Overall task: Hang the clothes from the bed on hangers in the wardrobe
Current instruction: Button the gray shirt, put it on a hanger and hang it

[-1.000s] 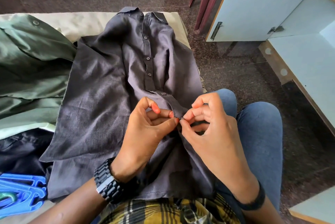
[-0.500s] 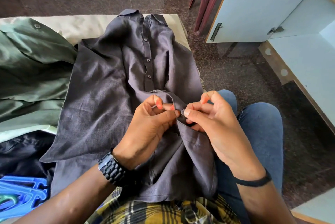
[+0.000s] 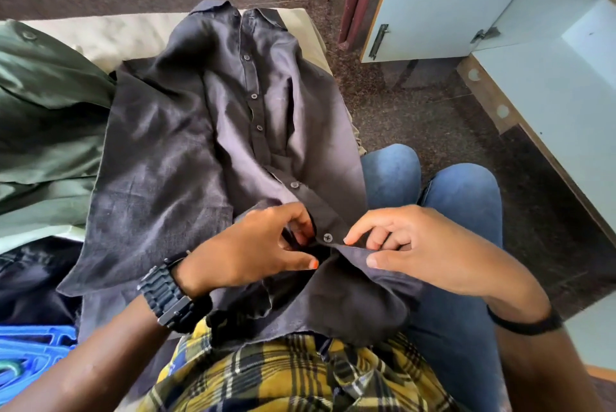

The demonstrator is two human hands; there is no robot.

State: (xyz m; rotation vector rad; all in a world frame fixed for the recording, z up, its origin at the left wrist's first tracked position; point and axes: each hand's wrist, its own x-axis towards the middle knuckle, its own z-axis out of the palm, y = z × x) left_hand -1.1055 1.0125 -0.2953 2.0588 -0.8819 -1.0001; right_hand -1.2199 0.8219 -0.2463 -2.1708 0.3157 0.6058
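Fingertips (image 3: 350, 240) of the right hand (image 3: 433, 255) pinch the lower edge of a dark grey shirt (image 3: 173, 158) just right of its lowest button (image 3: 328, 238), thumb pressed on the cloth below, other fingers curled; the left hand (image 3: 253, 255) curls into the front strip just left of that button, thumb stretched toward it, gripping fabric. Whether the button sits fully through its hole cannot be told. The shirt lies flat on the bed (image 3: 110, 35), its hem draped over the person's lap, with a green garment (image 3: 43, 105) beside its left sleeve and blue hangers (image 3: 30, 355) near its lower left corner. Its long axis runs from the hem at the lap to the collar (image 3: 233, 13), which points away from the person toward the dark floor (image 3: 416, 118); the open wardrobe (image 3: 550, 85) stands well to the shirt's right. Risks from here appear modest: a button only half seated could slip free once the shirt is lifted, the front strip could be fastened a hole off and hang crooked, and a hard tug at the hem might drag the garment off the bed's edge.
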